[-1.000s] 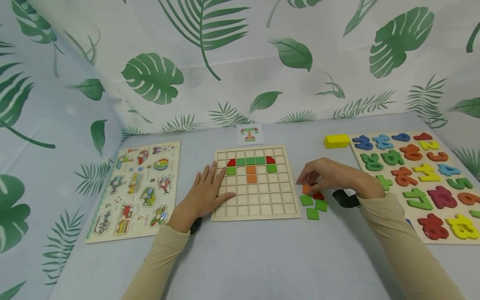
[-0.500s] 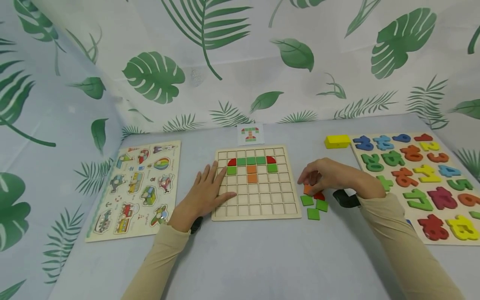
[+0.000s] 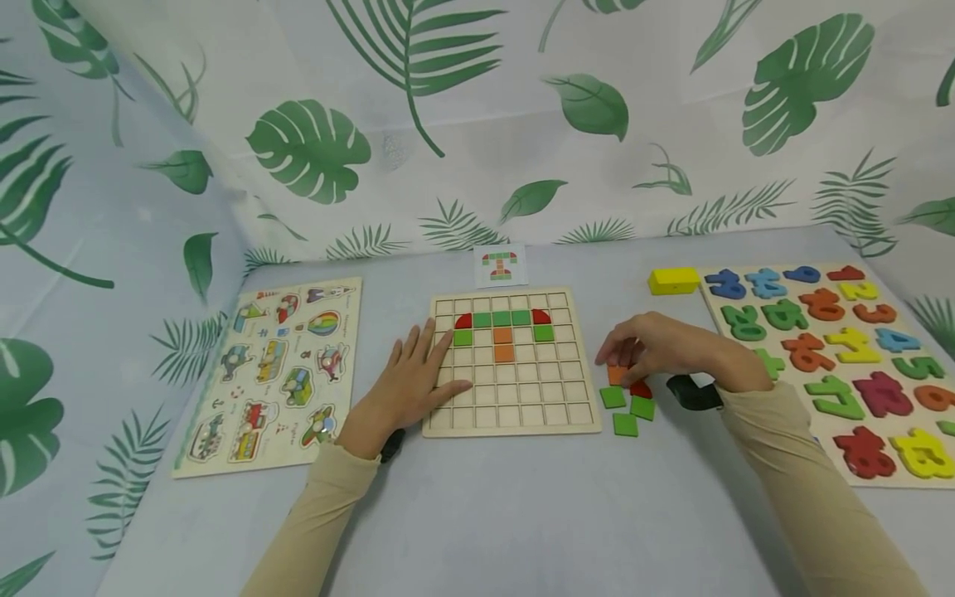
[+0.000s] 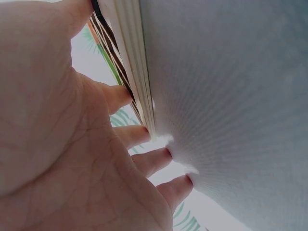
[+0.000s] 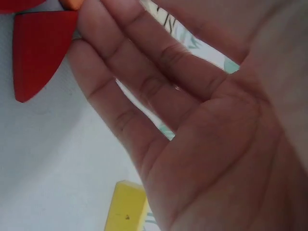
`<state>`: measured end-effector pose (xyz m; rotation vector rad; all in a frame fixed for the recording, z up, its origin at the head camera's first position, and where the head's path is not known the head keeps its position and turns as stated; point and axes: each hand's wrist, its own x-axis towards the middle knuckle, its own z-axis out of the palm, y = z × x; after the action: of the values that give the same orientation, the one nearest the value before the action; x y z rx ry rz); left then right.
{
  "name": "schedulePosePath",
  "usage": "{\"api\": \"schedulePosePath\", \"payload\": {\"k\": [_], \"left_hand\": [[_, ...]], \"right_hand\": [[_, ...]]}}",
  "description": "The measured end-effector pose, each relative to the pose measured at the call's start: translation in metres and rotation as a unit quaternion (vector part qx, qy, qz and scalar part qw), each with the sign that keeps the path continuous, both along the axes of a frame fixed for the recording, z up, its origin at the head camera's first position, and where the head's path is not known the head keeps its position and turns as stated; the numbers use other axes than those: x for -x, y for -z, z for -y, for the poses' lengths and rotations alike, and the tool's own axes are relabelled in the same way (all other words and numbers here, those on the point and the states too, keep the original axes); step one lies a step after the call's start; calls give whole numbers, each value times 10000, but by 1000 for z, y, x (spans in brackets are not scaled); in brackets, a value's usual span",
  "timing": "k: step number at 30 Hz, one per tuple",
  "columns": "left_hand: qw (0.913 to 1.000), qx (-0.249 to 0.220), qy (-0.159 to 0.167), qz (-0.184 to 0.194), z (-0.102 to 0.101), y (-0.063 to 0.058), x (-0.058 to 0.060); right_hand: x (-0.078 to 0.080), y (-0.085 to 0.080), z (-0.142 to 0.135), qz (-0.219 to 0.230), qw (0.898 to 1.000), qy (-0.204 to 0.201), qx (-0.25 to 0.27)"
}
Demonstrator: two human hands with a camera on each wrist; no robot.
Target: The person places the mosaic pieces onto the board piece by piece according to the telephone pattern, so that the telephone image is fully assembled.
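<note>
My left hand point(image 3: 403, 385) lies spread over the left edge of a wooden grid board point(image 3: 522, 396), its thumb on the lower cells. In the left wrist view the fingers point(image 4: 154, 161) extend along the board's edge point(image 4: 137, 62). Green and orange square tiles and red quarter-round tiles sit in the board's upper cells. Right of the board, my right hand point(image 3: 656, 352) reaches down over loose tiles, fingers loosely bent, at an orange square tile point(image 3: 616, 376). A red quarter-round tile point(image 5: 41, 53) lies beside its fingertips; several green square tiles point(image 3: 625, 425) lie nearer me. Thumb contact is unclear.
Behind the board lies a pattern card point(image 3: 501, 265). A vehicle picture puzzle point(image 3: 261, 423) is at left. On the right are a number puzzle point(image 3: 813, 431) and a yellow block point(image 3: 673, 281). A leaf-print cloth point(image 3: 462, 124) hangs behind.
The view has shifted slightly. Both hands stay in about the same places, and the tiles on the board look the same.
</note>
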<state>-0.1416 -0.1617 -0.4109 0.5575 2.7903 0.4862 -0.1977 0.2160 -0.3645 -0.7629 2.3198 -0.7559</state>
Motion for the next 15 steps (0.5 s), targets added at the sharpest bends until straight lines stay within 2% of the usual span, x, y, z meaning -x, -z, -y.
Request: {"api": "schedulePosePath", "payload": {"k": [9,15], "left_hand": [[10000,4,-13,-17,0,-2,-1],[10000,3,-6,-2,0,-1,0]], "right_hand": [[2,-1,-1,-33,10000,17,-44],[3,3,-2,-226,9994,167,190]]}}
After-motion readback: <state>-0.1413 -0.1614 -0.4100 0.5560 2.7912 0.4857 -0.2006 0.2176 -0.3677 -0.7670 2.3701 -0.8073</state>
